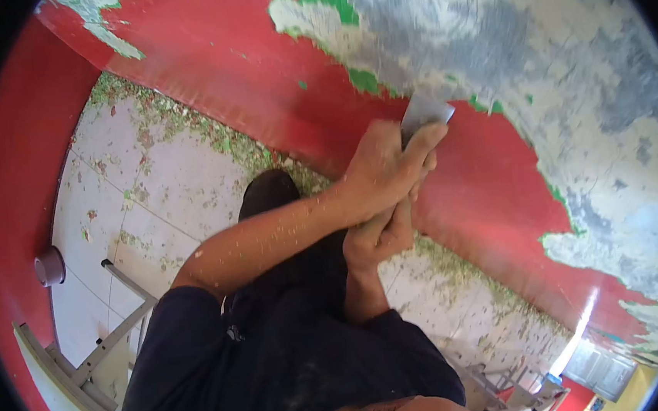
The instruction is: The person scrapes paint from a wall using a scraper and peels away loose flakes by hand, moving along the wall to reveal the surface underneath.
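A scraper (426, 110) with a flat metal blade touches the wall where red paint meets the bare, pale patch. My left hand (387, 162) is wrapped round it just behind the blade, one finger stretched along the metal. Below and against it, my right hand (382, 236) is closed round the handle end, most of which is hidden by the fingers. Green and white edges of old paint border the exposed grey-white wall surface (478, 31). Specks of paint dot my left forearm.
Paint flakes (223, 136) litter the tiled floor (159, 207) along the wall's foot. A brown round container (50, 267) stands by the red wall at left. A metal-framed piece of furniture (101, 355) is at lower left. More furniture and a grey door (601, 369) appear at lower right.
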### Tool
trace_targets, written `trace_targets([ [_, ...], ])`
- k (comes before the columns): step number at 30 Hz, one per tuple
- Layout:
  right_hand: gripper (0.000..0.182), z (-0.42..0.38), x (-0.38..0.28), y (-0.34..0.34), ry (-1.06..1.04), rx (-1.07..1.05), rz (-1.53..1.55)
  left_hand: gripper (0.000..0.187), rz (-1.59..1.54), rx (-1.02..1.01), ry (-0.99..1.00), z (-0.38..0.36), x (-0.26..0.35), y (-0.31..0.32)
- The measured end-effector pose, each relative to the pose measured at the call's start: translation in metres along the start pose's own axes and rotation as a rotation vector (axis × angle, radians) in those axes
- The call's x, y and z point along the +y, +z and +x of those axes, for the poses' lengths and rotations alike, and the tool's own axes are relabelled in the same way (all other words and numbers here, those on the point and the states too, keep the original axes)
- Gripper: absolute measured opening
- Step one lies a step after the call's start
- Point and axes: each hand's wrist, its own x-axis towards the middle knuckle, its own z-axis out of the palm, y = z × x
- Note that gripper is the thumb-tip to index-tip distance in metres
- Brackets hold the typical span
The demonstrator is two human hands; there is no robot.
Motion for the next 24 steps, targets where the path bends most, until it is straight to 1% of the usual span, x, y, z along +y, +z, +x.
trace_targets([
  [2,0.033,0.005,-0.009,-0.006,-0.002,-0.013,-0.079,0.047,-0.049,-0.070,0.026,-0.004,0.021,0.003],
  [3,0.033,0.005,-0.009,-0.008,0.040,-0.007,-0.047,0.047,-0.065,-0.093,0.061,-0.006,0.028,0.002],
  [5,0.033,0.006,-0.013,-0.010,0.112,0.002,0.014,0.046,-0.030,-0.083,0.026,-0.008,0.023,0.004],
  [8,0.031,0.006,-0.010,-0.007,0.018,0.043,0.101,0.047,-0.031,-0.054,0.018,0.000,0.017,0.007],
  [9,0.030,0.003,-0.004,-0.008,0.024,0.034,0.055,0.048,-0.045,-0.049,-0.016,-0.003,0.010,0.009],
  [11,0.029,-0.005,0.007,-0.012,0.051,0.031,-0.051,0.048,-0.071,-0.074,0.008,-0.002,0.003,0.008],
  [12,0.029,-0.006,0.005,-0.015,0.049,0.036,-0.032,0.048,-0.081,-0.070,0.035,-0.002,0.003,0.006],
  [13,0.029,-0.007,0.001,-0.018,0.050,0.038,-0.011,0.048,-0.094,-0.068,0.010,-0.006,0.001,0.009],
  [14,0.028,-0.004,-0.003,-0.017,0.038,0.045,0.018,0.048,-0.102,-0.069,-0.001,-0.007,0.000,0.013],
  [17,0.029,0.002,0.003,-0.013,-0.095,0.057,-0.071,0.048,-0.070,-0.082,0.023,-0.002,0.007,0.011],
  [21,0.034,-0.006,0.016,-0.024,-0.077,0.050,-0.130,0.046,-0.072,-0.104,0.003,-0.004,0.000,0.010],
  [23,0.038,-0.006,0.023,-0.032,-0.114,0.037,-0.122,0.045,-0.022,-0.174,0.091,-0.007,-0.013,0.007],
  [24,0.041,-0.012,0.034,-0.039,-0.126,0.010,-0.051,0.045,0.009,-0.196,0.145,-0.005,-0.021,-0.001],
])
